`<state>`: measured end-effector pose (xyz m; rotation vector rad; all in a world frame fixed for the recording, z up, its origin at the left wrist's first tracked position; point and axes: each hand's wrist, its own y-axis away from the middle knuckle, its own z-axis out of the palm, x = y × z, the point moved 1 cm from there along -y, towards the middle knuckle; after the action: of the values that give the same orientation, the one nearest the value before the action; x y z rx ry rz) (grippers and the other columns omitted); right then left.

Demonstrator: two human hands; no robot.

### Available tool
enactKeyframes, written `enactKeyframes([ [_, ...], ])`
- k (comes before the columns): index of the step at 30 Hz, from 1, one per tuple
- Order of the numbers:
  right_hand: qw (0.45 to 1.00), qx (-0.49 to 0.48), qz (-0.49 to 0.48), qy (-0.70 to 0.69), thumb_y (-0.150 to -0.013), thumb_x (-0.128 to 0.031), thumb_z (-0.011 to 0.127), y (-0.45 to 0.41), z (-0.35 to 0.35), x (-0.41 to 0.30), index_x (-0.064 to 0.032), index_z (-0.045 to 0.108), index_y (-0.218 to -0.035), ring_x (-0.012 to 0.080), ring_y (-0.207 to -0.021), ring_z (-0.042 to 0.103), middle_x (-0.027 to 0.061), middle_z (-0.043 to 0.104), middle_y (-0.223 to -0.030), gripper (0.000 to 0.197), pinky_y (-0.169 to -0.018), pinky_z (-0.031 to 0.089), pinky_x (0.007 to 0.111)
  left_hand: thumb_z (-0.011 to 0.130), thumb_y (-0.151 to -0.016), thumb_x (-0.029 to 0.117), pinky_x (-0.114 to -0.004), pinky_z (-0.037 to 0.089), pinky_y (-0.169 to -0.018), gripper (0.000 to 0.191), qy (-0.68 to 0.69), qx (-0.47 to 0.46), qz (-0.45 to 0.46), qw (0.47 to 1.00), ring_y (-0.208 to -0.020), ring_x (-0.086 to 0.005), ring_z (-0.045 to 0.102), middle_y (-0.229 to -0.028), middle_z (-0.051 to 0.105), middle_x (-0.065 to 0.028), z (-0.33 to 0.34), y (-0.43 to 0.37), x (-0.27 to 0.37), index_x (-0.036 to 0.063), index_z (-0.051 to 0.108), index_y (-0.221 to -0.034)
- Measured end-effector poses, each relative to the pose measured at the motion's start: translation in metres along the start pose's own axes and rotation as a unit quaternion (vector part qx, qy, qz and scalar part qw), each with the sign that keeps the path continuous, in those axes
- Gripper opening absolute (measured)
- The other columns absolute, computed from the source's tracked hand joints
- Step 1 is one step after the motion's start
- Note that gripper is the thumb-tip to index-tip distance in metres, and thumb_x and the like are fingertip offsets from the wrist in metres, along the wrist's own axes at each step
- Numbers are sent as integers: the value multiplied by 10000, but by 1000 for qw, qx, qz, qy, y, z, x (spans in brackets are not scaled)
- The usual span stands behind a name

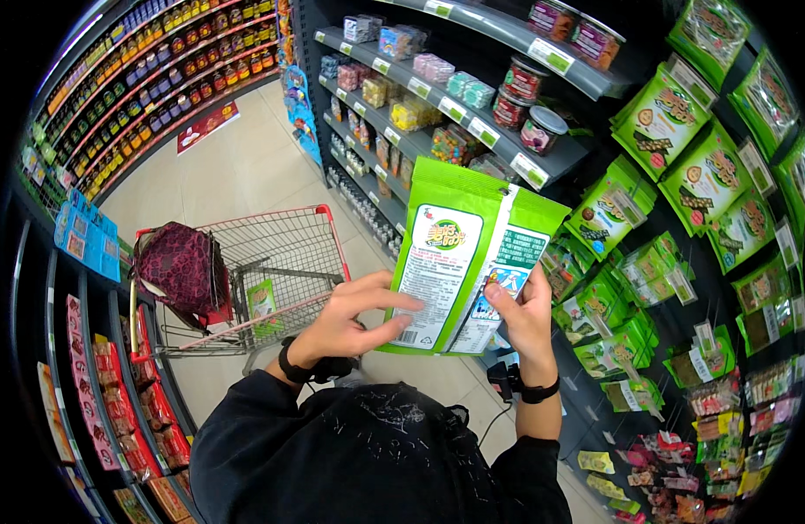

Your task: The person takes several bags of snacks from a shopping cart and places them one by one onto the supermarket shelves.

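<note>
A green snack packet (442, 262) is held up in front of me, its back face with printed text towards me. My right hand (523, 311) grips its lower right side, thumb over a small cartoon picture and fingers behind. On the lower left side is my left hand (360, 311), with index finger and thumb lying across the printed panel. Its other fingers partly pass behind the packet's edge. A shopping cart (281, 239) stands beyond my left arm. Inside it are a dark red patterned bag (180, 268) and another green packet (262, 304).
Green packets (664, 124) hang on hooks at the right. Shelves (461, 105) ahead carry tubs and boxed sweets. Red packs (117, 399) fill a low shelf at the left. Rows of jars (173, 85) line the far shelving, beyond the tiled floor (252, 157).
</note>
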<state>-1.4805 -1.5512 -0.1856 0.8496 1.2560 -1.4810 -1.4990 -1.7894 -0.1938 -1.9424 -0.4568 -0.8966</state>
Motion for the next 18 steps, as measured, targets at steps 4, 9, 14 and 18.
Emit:
enactKeyframes([
  [4,1000,18,-19,-13,-812,-39,668,9,-12,-4,2,452,-1223,111,-952,586,66,606,-1089,466,-833,456,256,668,-747,-36,-303,501,-754,285,-17,-15,24,999,-880,-238,625,-1018,624,-155,12,-9,6,24,667,-1026],
  [9,998,43,-47,-13,-809,-36,673,19,-26,-8,1,446,-1217,108,-935,587,64,610,-1067,469,-824,458,254,665,-748,-38,-311,503,-760,287,-15,-30,41,999,-892,-246,627,-1031,622,-160,26,-21,10,21,667,-1029],
  [14,992,87,-85,16,-807,-42,682,29,-37,-18,2,449,-1211,106,-914,585,53,611,-1035,469,-808,464,256,656,-760,-28,-324,494,-814,320,-2,-84,57,995,-987,-261,604,-1151,566,-180,35,-35,0,34,646,-1073],
  [18,949,250,-135,138,-794,-80,708,36,-46,-27,6,487,-1175,132,-832,623,80,639,-976,448,-733,494,264,643,-801,23,-359,432,-946,535,-133,-87,69,985,-1195,-287,477,-1433,265,-187,53,-69,-2,60,469,-1305],
])
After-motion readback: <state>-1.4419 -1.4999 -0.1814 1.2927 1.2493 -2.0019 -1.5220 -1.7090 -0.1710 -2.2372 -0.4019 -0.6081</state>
